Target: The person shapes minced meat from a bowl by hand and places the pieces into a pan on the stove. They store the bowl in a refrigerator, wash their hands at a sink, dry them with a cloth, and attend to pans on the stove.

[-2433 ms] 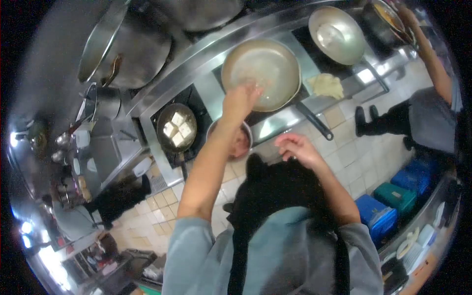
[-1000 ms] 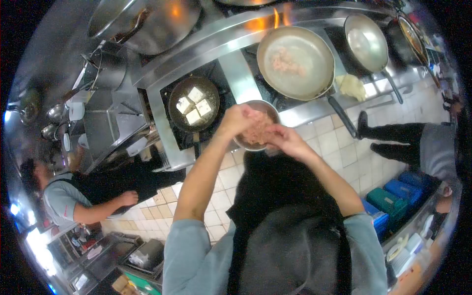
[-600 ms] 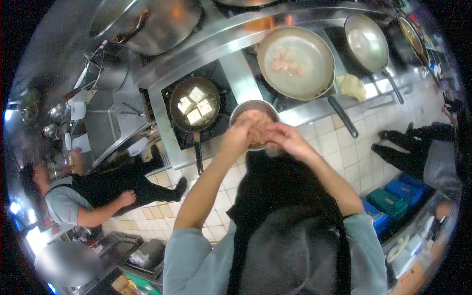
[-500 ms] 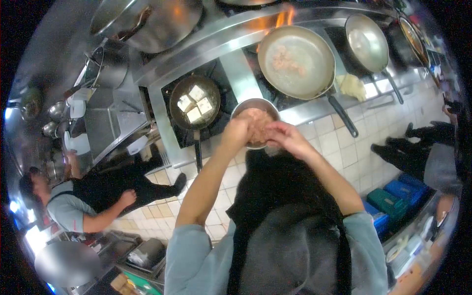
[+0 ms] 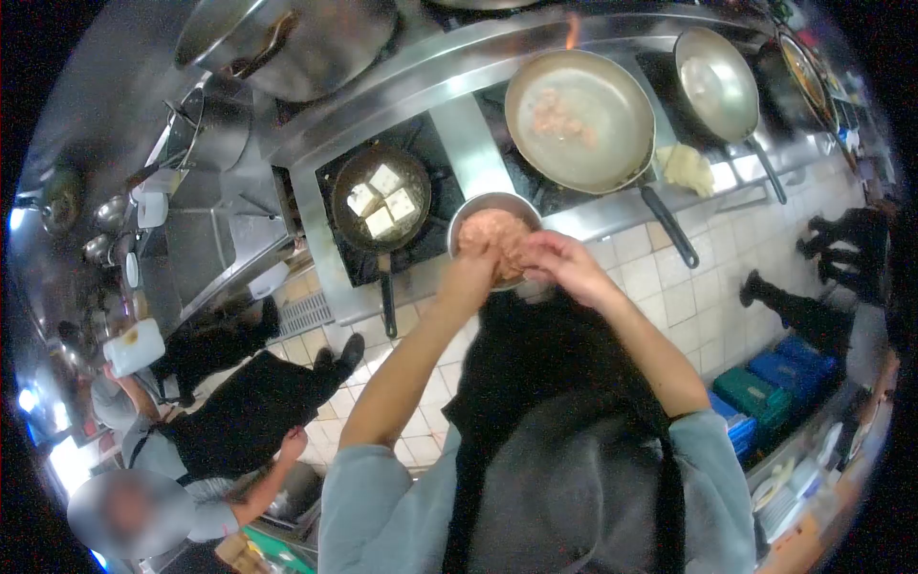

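Note:
A round metal bowl [image 5: 521, 203] of pinkish raw meat [image 5: 490, 230] is in front of my body at the stove's front edge. My left hand [image 5: 469, 275] reaches into it from the left, its fingertips curled into the meat. On the right side, my right hand [image 5: 572, 272] pinches at the meat with bent fingers. Beyond the bowl, a large frying pan [image 5: 612, 124] on the stove holds a few pinkish pieces of meat [image 5: 559, 117]. To the left, a smaller dark pan [image 5: 418, 170] contains several white blocks [image 5: 380, 203].
Flame [image 5: 572, 31] shows behind the large pan, whose black handle [image 5: 669, 228] juts over the front edge. A folded cloth [image 5: 686, 170] lies beside another pan [image 5: 715, 86]. A co-worker [image 5: 239, 411] stands at left, and another holds a white container [image 5: 134, 346].
My left hand has shifted slightly down and right, uncovering more meat. The flame behind the large pan has shrunk. At left, co-workers have moved, and a white container has come into view.

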Demonstrator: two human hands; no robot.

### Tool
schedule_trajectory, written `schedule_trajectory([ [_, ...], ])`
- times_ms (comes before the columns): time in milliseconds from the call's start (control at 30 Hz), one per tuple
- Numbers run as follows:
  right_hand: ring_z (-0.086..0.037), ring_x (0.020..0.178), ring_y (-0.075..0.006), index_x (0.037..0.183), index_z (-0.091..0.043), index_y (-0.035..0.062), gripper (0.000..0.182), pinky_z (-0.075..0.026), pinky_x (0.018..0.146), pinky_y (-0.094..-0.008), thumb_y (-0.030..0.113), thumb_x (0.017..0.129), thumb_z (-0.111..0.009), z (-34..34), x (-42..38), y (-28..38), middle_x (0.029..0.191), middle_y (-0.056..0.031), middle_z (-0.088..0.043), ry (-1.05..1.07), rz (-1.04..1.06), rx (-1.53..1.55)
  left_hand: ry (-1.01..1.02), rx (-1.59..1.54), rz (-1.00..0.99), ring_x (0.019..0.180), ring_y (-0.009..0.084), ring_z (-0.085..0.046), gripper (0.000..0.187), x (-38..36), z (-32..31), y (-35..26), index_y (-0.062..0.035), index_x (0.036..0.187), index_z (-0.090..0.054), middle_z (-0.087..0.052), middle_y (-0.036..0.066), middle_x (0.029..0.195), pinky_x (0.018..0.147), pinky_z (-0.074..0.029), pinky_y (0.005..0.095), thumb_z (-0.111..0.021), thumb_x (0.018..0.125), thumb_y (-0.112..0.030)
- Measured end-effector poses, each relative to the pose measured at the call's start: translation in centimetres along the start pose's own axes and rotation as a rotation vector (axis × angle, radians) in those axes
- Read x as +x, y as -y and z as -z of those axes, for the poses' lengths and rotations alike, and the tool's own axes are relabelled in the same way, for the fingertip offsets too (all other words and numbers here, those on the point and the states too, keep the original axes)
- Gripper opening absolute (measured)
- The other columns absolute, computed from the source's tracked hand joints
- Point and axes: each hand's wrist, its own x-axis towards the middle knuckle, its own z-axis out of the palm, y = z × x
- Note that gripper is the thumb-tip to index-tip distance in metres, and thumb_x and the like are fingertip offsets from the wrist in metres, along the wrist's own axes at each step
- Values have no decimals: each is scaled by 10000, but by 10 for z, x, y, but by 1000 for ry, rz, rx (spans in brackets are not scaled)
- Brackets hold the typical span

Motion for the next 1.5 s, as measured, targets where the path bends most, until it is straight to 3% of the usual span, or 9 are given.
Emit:
schedule_trajectory([
  [300,-652,1021,-204,1219,-560,-26,292,-571,880,-313,119,969,-606,-4,-1,2,1134,-118,-625,-12,4,-32,126,-618,5,785,359,-674,269,19,-6,35,-86,1030,-684,-699,159,974,692,-554,403,-736,809,-230],
  [633,-641,1066,-225,1218,-562,-5,266,-567,927,-342,77,967,-590,0,2,-5,1170,-105,-621,11,-15,14,19,-272,-169,790,255,-706,249,17,-9,13,-87,1033,-692,-708,128,903,701,-558,373,-741,796,-150],
  [800,-640,1063,-222,1236,-563,-4,278,-565,923,-335,91,975,-583,0,-2,-3,1177,-105,-619,-23,-18,-14,81,-1265,428,766,137,-669,178,23,33,21,0,1037,-683,-705,64,926,637,-542,251,-689,888,-97],
  [1033,-667,982,-172,1227,-568,-10,305,-564,837,-287,166,980,-600,-17,-6,14,1091,-91,-660,33,119,-143,235,-1773,506,910,128,-664,311,17,72,17,7,1206,-617,-691,74,1069,707,-554,256,-654,945,-158],
  [1167,-664,965,-152,1213,-585,3,291,-561,804,-274,184,986,-603,-23,0,26,1085,-79,-662,115,197,-157,225,-1496,354,926,132,-663,340,14,63,-2,20,1246,-593,-689,77,1098,760,-553,255,-630,965,-169],
  [1300,-658,906,-127,1121,-630,10,219,-552,765,-273,176,981,-607,-29,2,32,1006,-75,-678,95,135,-261,-107,-1322,347,953,115,-636,323,13,55,-37,12,1260,-595,-673,68,1153,831,-518,247,-607,986,-159],
  [1367,-656,882,-123,1092,-642,13,192,-549,749,-275,162,976,-607,-35,3,33,969,-73,-684,98,123,-366,-304,-1604,364,817,101,-625,330,13,31,-49,-10,1237,-616,-677,42,991,676,-522,241,-644,965,-194],
  [1433,-650,817,-131,1101,-642,20,183,-544,710,-285,127,956,-608,-50,0,33,880,-67,-678,64,624,-632,-384,-1540,334,765,117,-615,247,15,26,-58,-21,1162,-619,-668,56,966,654,-528,258,-629,972,-178],
  [1500,-645,807,-141,1156,-631,37,227,-543,700,-290,83,935,-608,-42,0,26,876,-67,-677,66,416,-724,-426,-1791,541,897,134,-630,213,20,30,-57,-18,1120,-593,-659,77,1018,812,-525,284,-649,954,-139],
])
